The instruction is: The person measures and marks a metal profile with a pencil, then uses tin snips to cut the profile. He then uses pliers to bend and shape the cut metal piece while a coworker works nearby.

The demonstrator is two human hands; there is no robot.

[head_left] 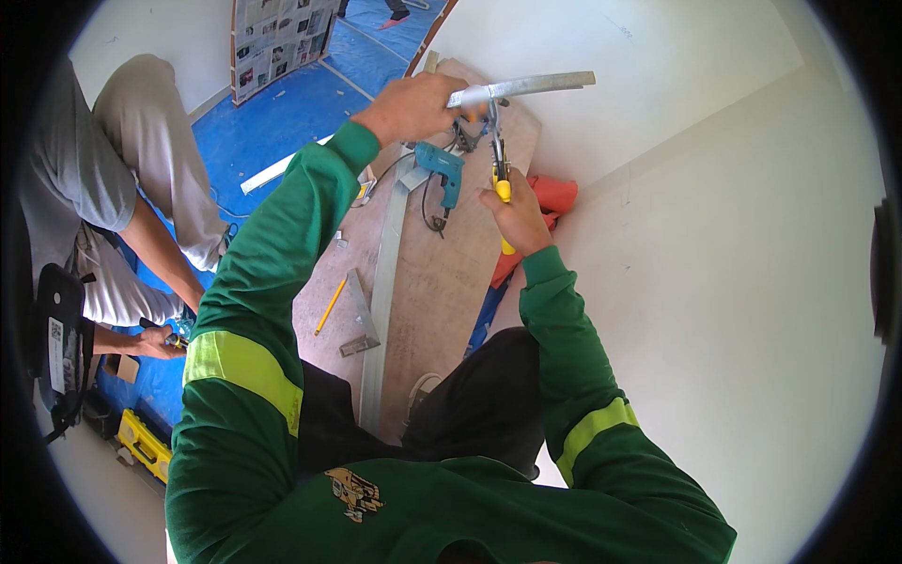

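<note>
Upper centre of frame: left hand closed on the left end of a slightly curved, silver-grey metal strip, right end free. Just below: right hand wrapped around yellow-handled metal snips, jaws up at the strip. Handle closure: impossible to tell. Done, by judgement: strip gripped, tool positioned. Left, by judgement: parting of the strip, with no break visible at the jaws. Centre of frame, on a flat brown board: long grey metal channel, teal power drill, slim yellow pencil.
</note>
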